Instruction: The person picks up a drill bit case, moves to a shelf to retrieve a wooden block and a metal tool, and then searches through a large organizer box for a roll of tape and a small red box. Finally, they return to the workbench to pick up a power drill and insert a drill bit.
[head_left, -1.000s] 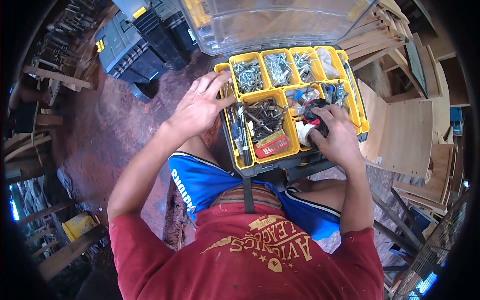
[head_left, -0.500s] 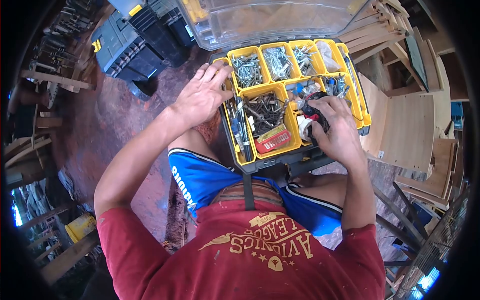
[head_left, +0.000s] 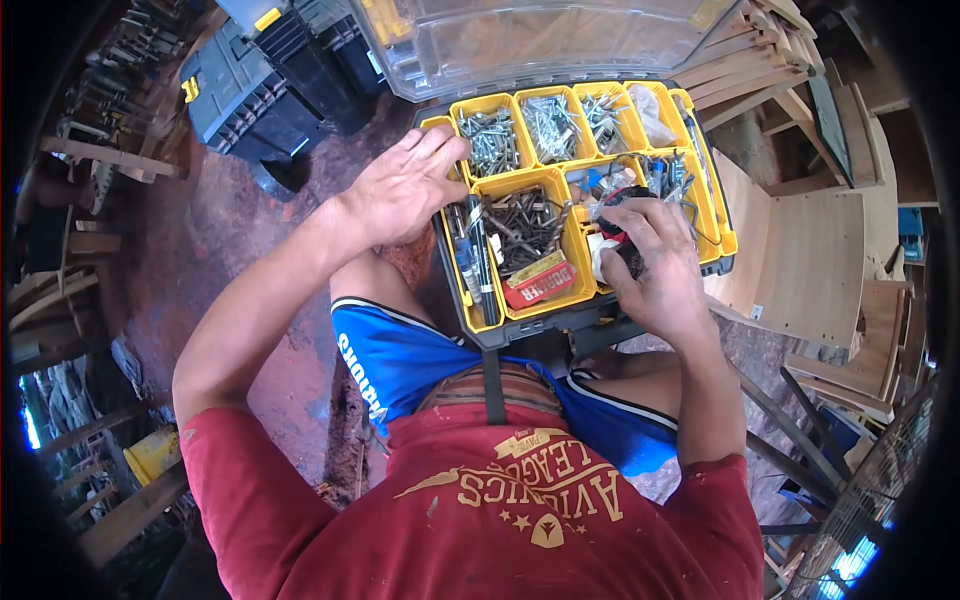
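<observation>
An organizer case (head_left: 480,345) with yellow bins lies open over my lap, its clear lid (head_left: 540,40) raised at the far side. My left hand (head_left: 405,185) rests on the case's left edge, fingers spread, holding nothing. In my right hand (head_left: 660,255) is a black and red bundle (head_left: 622,212), pinched above the right-middle bins. Beneath it, a white piece (head_left: 598,250) shows. The lower left bin holds dark screws or bits (head_left: 525,225) and a red box (head_left: 540,287). Pens (head_left: 478,250) lie in the left slot. Silvery screws (head_left: 490,140) fill the upper bins.
Black toolboxes (head_left: 255,100) with yellow latches stand on the floor at the upper left. Wooden panels (head_left: 815,255) and stacked wood pieces (head_left: 745,65) are on the right. A yellow container (head_left: 152,455) is at the lower left.
The case has shifted slightly to the left in view. My right hand, still gripping the bundle, has moved slightly left and its fingers have shifted over it. My left hand stays on the case's edge.
</observation>
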